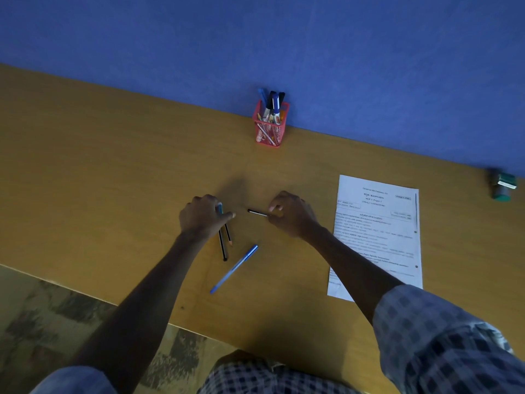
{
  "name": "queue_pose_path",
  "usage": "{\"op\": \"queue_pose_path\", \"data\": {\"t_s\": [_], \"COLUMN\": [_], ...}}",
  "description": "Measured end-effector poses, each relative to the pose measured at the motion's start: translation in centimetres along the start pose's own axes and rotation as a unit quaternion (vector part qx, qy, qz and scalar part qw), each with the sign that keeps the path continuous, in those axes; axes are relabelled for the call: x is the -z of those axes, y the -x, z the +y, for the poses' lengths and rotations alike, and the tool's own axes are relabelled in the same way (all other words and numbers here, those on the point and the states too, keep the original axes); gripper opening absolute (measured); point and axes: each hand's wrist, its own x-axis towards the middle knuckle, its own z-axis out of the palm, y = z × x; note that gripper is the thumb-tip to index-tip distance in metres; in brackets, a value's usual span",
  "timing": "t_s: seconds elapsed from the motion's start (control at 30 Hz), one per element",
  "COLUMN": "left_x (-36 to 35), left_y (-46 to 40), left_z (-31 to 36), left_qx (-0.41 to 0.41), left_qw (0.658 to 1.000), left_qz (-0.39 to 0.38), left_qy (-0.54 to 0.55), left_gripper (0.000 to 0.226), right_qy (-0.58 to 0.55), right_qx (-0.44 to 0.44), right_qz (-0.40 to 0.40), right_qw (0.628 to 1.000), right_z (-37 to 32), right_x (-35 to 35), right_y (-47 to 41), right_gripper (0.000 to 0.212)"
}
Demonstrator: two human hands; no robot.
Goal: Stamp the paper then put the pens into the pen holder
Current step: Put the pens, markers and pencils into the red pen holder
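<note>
A red mesh pen holder (pixel 270 129) with several pens and markers stands at the desk's far edge by the blue wall. My left hand (pixel 203 216) is closed around a bundle of pens and pencils (pixel 224 243) whose ends stick out toward me. My right hand (pixel 292 214) pinches one end of a short black pen (pixel 257 212) lying on the desk. A blue pen (pixel 234 269) lies loose on the desk nearer to me. The printed paper (pixel 377 237) lies to the right, partly under my right forearm. A green stamp (pixel 502 186) sits far right by the wall.
The wooden desk (pixel 113 180) runs diagonally, its near edge at lower left with patterned floor (pixel 42 322) beyond. The blue wall (pixel 255 38) bounds the far side. My checked sleeve (pixel 440 336) fills the lower right.
</note>
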Motion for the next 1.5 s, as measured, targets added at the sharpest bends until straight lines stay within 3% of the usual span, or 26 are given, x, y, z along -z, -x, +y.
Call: {"op": "queue_pose_path", "data": {"t_s": [0.23, 0.47, 0.77, 0.97, 1.23, 1.5], "left_x": [-0.5, -0.8, -0.9, -0.9, 0.7, 4.6], "left_y": [1.1, 1.4, 1.9, 1.7, -0.7, -5.3], "left_z": [0.4, 0.5, 1.8, 1.8, 2.2, 5.4], "left_qx": [0.052, 0.032, -0.020, -0.040, -0.089, -0.185], "left_qw": [0.997, 0.997, 0.994, 0.992, 0.996, 0.950], "left_qz": [-0.052, -0.064, -0.053, -0.050, 0.010, 0.144], "left_qy": [-0.038, -0.018, -0.096, -0.108, 0.028, 0.207], "left_gripper": [0.065, 0.039, 0.018, 0.017, 0.025, 0.017], "right_qy": [0.001, -0.033, -0.068, -0.099, -0.231, -0.247], "right_qx": [0.001, -0.010, -0.028, -0.041, -0.079, -0.051], "right_qz": [0.002, 0.023, 0.027, 0.043, 0.135, 0.191], "right_qw": [1.000, 0.999, 0.997, 0.993, 0.960, 0.949], "right_z": [0.0, -0.1, 0.1, 0.5, 0.1, -1.0], "right_x": [-0.3, 0.5, 0.6, 0.4, 1.7, 5.4], "right_y": [0.2, 0.4, 0.4, 0.1, -1.4, -3.6], "right_gripper": [0.003, 0.005, 0.004, 0.007, 0.007, 0.018]}}
